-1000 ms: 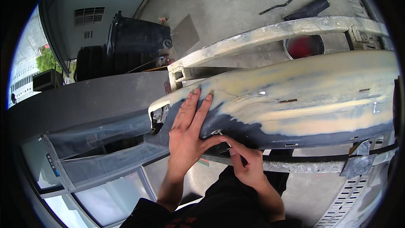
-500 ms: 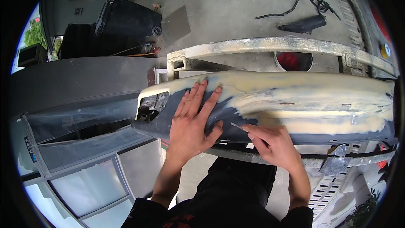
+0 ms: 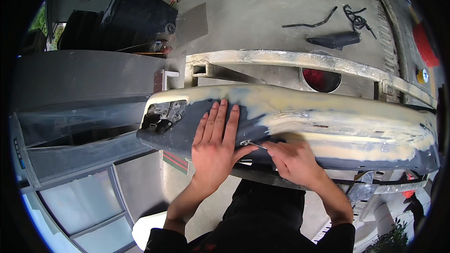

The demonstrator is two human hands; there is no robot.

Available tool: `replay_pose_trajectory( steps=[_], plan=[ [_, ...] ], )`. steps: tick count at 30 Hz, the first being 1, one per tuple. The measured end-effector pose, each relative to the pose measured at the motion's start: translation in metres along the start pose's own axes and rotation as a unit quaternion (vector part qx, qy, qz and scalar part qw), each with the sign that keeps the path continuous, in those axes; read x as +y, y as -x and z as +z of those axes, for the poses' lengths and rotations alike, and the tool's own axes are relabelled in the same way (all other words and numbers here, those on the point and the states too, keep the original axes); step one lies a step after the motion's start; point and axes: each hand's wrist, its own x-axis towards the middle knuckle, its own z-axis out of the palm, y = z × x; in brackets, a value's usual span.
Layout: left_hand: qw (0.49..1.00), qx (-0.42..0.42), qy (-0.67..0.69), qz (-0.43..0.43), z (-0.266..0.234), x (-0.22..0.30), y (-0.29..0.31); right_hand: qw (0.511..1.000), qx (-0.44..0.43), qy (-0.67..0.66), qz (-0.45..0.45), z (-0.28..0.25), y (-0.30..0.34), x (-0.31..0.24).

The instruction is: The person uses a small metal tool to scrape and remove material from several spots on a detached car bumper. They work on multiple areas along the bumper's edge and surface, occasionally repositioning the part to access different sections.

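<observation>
The long bumper cover (image 3: pixel 300 124), smeared with cream filler over dark grey, stretches from nine to three o'clock before the person, with a metal stand (image 3: pixel 281 58) showing at twelve. The left hand (image 3: pixel 213 150) lies flat on its dark area, gripping nothing. At three o'clock from it, the right hand (image 3: pixel 297 161) pinches a slim metal tool (image 3: pixel 258 146), its tip near a small pale spot, hole or mark unclear. The step appears to be fine tip work; the next move calls for light control beside the left thumb.
</observation>
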Motion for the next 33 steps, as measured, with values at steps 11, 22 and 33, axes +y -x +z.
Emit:
replay_pose_trajectory(
  steps=[11,22,33],
  plan=[
    [1.0,0.018,-0.01,-0.01,0.003,0.005,-0.003,0.999,0.035,-0.02,-0.01,0.006,0.001,0.004],
    [1.0,0.015,-0.001,-0.014,0.003,0.008,-0.006,0.999,-0.014,-0.016,0.027,0.002,0.0,0.005],
    [0.999,0.013,0.013,-0.032,0.002,0.01,-0.006,0.998,-0.033,-0.022,0.04,-0.001,-0.002,0.004]
  ],
)
